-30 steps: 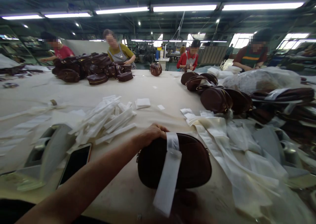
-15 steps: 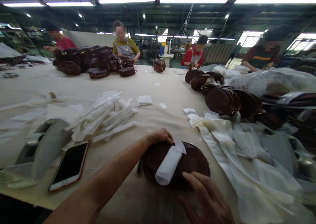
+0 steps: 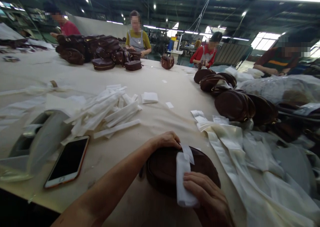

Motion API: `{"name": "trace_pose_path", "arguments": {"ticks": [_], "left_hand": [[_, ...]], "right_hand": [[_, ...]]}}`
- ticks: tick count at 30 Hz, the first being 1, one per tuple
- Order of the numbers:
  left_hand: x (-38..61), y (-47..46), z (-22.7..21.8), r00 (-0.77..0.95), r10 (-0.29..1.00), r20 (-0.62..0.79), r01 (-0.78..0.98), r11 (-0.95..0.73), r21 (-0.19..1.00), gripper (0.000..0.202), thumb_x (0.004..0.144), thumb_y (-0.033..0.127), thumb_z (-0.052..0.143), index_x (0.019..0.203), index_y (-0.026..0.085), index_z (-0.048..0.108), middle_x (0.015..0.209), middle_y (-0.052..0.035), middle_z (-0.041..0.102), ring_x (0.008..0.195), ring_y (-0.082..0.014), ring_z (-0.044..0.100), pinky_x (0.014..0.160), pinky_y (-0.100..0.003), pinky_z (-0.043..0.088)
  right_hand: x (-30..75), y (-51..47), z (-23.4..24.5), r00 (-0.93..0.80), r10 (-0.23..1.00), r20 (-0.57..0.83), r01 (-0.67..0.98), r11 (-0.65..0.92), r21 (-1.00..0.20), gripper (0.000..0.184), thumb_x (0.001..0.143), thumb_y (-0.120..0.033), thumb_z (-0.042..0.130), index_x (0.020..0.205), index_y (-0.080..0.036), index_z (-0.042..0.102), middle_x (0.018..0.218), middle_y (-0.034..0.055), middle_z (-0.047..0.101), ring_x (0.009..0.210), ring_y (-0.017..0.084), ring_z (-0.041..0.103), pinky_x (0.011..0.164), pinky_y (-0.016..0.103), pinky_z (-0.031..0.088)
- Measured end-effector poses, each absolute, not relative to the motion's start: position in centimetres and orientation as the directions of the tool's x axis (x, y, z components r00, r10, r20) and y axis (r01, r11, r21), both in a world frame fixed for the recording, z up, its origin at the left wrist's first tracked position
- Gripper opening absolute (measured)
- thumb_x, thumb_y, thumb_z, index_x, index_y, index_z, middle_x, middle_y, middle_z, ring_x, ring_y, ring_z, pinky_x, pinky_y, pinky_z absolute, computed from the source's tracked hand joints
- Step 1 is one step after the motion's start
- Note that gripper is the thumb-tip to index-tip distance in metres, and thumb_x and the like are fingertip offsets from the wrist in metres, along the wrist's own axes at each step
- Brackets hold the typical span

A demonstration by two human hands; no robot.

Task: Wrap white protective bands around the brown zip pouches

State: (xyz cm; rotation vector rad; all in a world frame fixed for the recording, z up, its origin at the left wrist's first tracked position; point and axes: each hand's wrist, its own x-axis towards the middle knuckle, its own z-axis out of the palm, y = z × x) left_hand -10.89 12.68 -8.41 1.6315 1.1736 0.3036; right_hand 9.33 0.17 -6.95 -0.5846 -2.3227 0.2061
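Note:
A dark brown oval leather bag (image 3: 161, 172) lies in front of me at the table's near side. My left hand (image 3: 169, 140) is closed on its far edge, with the fingertips partly hidden beside a thin white strip (image 3: 188, 153). That strip leads to a white wrapped roll (image 3: 182, 178) lying across the bag's dark surface. Around the roll's right side and near end, my right hand (image 3: 208, 192) is closed, its fingers resting on the white wrapping. The thumb of this hand is hidden.
A phone (image 3: 68, 162) and a tape dispenser (image 3: 37, 143) lie at left, near piled white strips (image 3: 107, 111). Brown bags (image 3: 232, 105) and loose white wrapping (image 3: 237, 153) occupy the right. Across the table, more bags (image 3: 102, 48) are heaped and several people work.
My right hand has come onto the white roll and closed on it. The roll has swung rightward at its near end. My left hand keeps to the bag's far edge; the camera view shifted slightly.

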Motion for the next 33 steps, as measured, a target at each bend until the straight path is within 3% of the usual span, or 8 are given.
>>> {"name": "trace_pose_path", "arguments": {"ticks": [5, 10, 15, 26, 33], "left_hand": [[-10.6, 12.3, -8.1, 0.472, 0.841, -0.266, 0.658, -0.135, 0.741, 0.023, 0.075, 0.034, 0.057, 0.079, 0.016, 0.071, 0.068, 0.0005, 0.064, 0.07, -0.0131, 0.054, 0.062, -0.019, 0.038], [-10.1, 12.2, -8.0, 0.476, 0.869, -0.134, 0.721, -0.298, 0.625, 0.016, 0.073, 0.014, 0.053, 0.068, 0.017, 0.068, 0.074, -0.0024, 0.065, 0.085, -0.0167, 0.056, 0.074, -0.022, 0.039], [-10.1, 12.0, -7.9, 0.474, 0.88, -0.03, 0.719, -0.368, 0.59, 0.025, 0.074, 0.008, 0.048, 0.085, 0.018, 0.069, 0.083, -0.0003, 0.065, 0.076, -0.0126, 0.056, 0.068, -0.019, 0.039], [-9.9, 11.0, -7.6, 0.461, 0.867, 0.188, 0.7, -0.485, 0.524, 0.023, 0.073, 0.004, 0.047, 0.076, 0.016, 0.066, 0.073, 0.0003, 0.059, 0.069, -0.0114, 0.053, 0.06, -0.019, 0.038], [-9.7, 8.7, -6.7, 0.518, 0.813, 0.267, 0.652, -0.577, 0.492, 0.02, 0.079, 0.008, 0.048, 0.072, 0.016, 0.064, 0.073, -0.0012, 0.059, 0.07, -0.0118, 0.054, 0.063, -0.02, 0.04]], "right_hand": [[8.6, 0.0, -7.2, -0.623, 0.494, 0.606, 0.37, 0.869, -0.329, 0.032, 0.094, -0.029, 0.039, 0.115, -0.013, 0.056, 0.092, 0.0114, 0.067, 0.092, 0.019, 0.064, 0.079, 0.03, 0.055], [8.6, -0.1, -7.5, -0.598, 0.506, 0.621, 0.368, 0.862, -0.348, 0.033, 0.091, -0.029, 0.042, 0.116, -0.015, 0.058, 0.093, 0.011, 0.066, 0.09, 0.02, 0.063, 0.077, 0.031, 0.054], [8.6, -0.3, -7.5, -0.585, 0.54, 0.606, 0.378, 0.842, -0.385, 0.032, 0.088, -0.028, 0.047, 0.115, -0.015, 0.058, 0.093, 0.0107, 0.065, 0.086, 0.019, 0.063, 0.073, 0.03, 0.054], [8.5, -0.6, -7.9, -0.561, 0.589, 0.581, 0.398, 0.808, -0.434, 0.032, 0.087, -0.03, 0.049, 0.114, -0.016, 0.059, 0.093, 0.0101, 0.064, 0.084, 0.019, 0.062, 0.071, 0.03, 0.053], [8.3, -0.6, -7.9, -0.54, 0.612, 0.579, 0.407, 0.791, -0.457, 0.031, 0.086, -0.029, 0.048, 0.113, -0.018, 0.059, 0.091, 0.0092, 0.064, 0.081, 0.019, 0.063, 0.069, 0.03, 0.052]]}}
